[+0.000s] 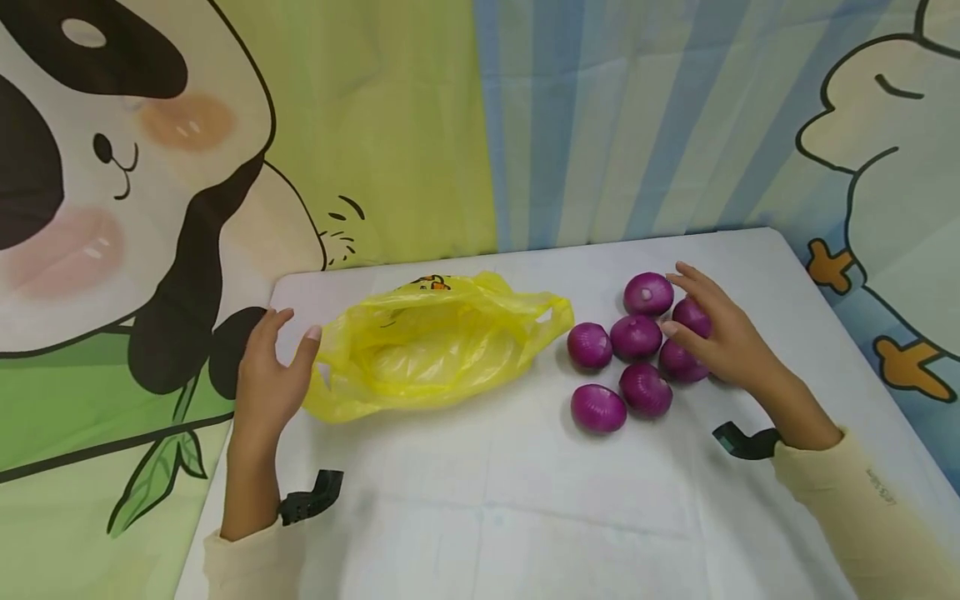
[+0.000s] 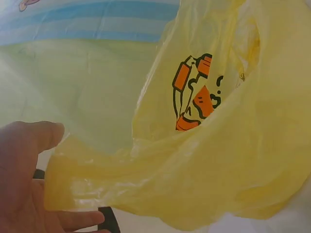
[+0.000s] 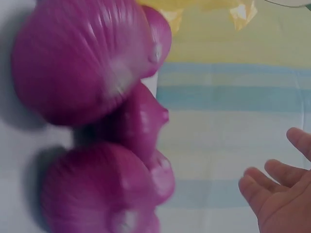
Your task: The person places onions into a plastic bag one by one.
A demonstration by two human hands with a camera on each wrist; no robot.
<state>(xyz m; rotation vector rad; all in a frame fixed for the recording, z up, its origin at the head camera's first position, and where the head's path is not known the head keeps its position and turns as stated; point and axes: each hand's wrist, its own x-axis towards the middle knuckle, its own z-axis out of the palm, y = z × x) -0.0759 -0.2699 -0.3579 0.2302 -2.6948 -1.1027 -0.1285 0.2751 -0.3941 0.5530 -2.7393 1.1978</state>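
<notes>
A yellow plastic bag lies on the table with its mouth spread wide and a printed orange figure on it. At its left end is my left hand, thumb and fingers apart, beside the bag's handle. Several red onions sit in a cluster to the right of the bag. Over the right side of that cluster hovers my right hand, fingers spread and partly hiding a few onions. In the right wrist view, the large near onion stands apart from the fingers.
The table has a white cover. Behind it hangs a printed cloth with a panda on the left and blue stripes further right. Dark wrist mounts stick out from both sleeves.
</notes>
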